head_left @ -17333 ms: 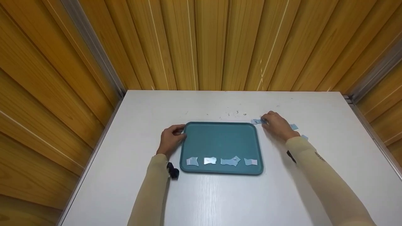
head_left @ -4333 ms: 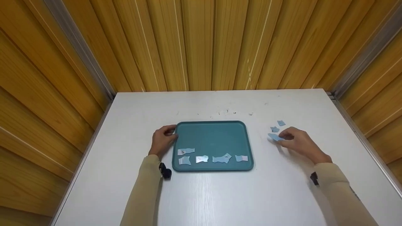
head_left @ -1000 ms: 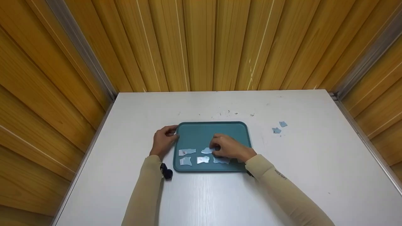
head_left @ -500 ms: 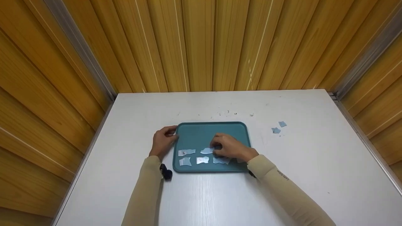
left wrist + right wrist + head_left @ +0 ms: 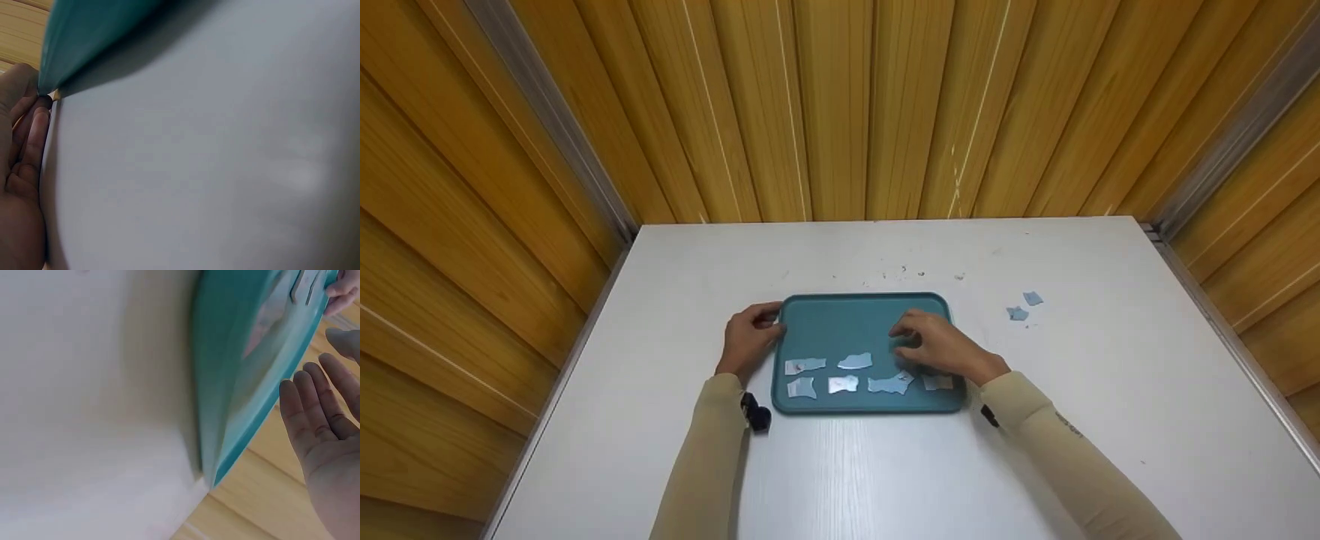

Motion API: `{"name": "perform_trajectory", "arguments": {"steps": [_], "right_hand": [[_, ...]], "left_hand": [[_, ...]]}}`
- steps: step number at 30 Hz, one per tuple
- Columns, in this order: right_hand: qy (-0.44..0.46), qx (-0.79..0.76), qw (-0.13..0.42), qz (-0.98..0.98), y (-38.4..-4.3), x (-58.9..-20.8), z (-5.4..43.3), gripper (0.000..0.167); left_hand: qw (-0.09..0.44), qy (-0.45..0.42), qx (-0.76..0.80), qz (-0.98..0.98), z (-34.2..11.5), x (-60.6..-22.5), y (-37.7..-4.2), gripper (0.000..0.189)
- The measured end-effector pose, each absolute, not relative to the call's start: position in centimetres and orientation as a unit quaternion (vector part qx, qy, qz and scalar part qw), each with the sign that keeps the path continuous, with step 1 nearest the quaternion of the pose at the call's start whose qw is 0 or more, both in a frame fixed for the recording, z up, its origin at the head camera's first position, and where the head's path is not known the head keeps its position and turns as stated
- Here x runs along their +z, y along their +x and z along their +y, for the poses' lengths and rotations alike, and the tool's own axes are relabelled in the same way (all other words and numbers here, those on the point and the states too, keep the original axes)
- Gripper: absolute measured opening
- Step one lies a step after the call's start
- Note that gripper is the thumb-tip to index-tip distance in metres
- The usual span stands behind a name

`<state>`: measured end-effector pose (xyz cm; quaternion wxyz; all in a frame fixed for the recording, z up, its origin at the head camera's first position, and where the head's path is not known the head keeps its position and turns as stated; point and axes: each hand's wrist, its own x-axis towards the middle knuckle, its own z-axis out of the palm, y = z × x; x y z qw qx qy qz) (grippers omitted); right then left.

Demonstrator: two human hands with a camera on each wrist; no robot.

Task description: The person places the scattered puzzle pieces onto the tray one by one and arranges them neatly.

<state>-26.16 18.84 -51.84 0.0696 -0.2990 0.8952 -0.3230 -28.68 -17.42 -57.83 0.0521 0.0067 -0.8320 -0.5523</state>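
Observation:
A teal tray (image 5: 840,322) lies on the white table. My left hand (image 5: 748,337) holds the tray's left edge between thumb and fingers; in the left wrist view its fingers (image 5: 36,135) are curled beside the rim. My right hand (image 5: 941,346) hovers over the tray's right part, fingers apart with nothing in them. Left of it on the tray lies a jagged light-blue torn piece (image 5: 855,361), beside another torn piece (image 5: 805,366). Along the front lie more torn pieces, among them a shiny one (image 5: 843,384) and a longer one (image 5: 889,384). The right hand partly covers the rightmost piece (image 5: 937,382).
Two more blue torn pieces, a squarish one (image 5: 1033,298) and a pointed one (image 5: 1018,313), lie on the table (image 5: 1072,420) right of the tray. Small dark marks dot the table behind the tray. Wood-patterned walls (image 5: 847,112) stand at the back and sides.
My right hand carried a blue piece from the table's right onto the tray, let it go in the second row, and has drawn back to the right. The left hand stays at the tray's edge.

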Motion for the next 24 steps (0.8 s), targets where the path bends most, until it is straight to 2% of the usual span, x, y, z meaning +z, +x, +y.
{"name": "perform_trajectory", "arguments": {"steps": [24], "right_hand": [[-0.211, -0.337, 0.0, 0.917, -26.9, -51.2, 27.0, 0.031]], "left_hand": [[0.045, 0.012, -0.553, -0.832, -17.3, -57.6, -28.6, 0.041]]}}
